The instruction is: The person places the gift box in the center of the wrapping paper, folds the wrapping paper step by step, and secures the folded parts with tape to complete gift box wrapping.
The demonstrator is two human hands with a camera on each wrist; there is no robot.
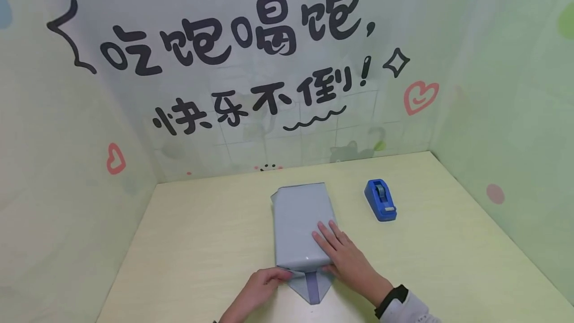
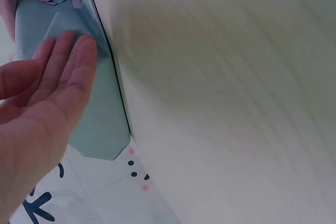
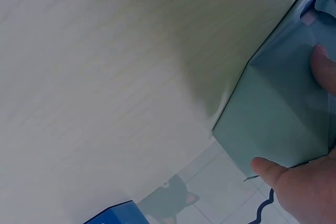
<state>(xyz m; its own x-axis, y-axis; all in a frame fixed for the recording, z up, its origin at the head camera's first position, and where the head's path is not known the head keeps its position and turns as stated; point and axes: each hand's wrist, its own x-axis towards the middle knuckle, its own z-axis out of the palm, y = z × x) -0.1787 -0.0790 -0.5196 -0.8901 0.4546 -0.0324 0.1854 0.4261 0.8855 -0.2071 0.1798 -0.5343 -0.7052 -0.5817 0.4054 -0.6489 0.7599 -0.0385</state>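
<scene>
A box-shaped package (image 1: 300, 223) in grey-blue wrapping paper lies on the table in the head view. From its near end a folded, pointed paper flap (image 1: 298, 287) sticks out toward me, with a purplish strip (image 1: 312, 288) down its middle. My left hand (image 2: 47, 108) touches the paper at this end with nearly straight fingers, its thumb standing apart. Spread over the package's near right part are the fingers of my right hand (image 1: 350, 263). The right thumb (image 3: 323, 69) lies against the folded end paper in the right wrist view.
A blue tape dispenser (image 1: 381, 201) stands to the right of the package, beyond my right hand. The pale wooden table (image 1: 193, 233) meets printed wall sheets (image 1: 287, 143) at the back and both sides.
</scene>
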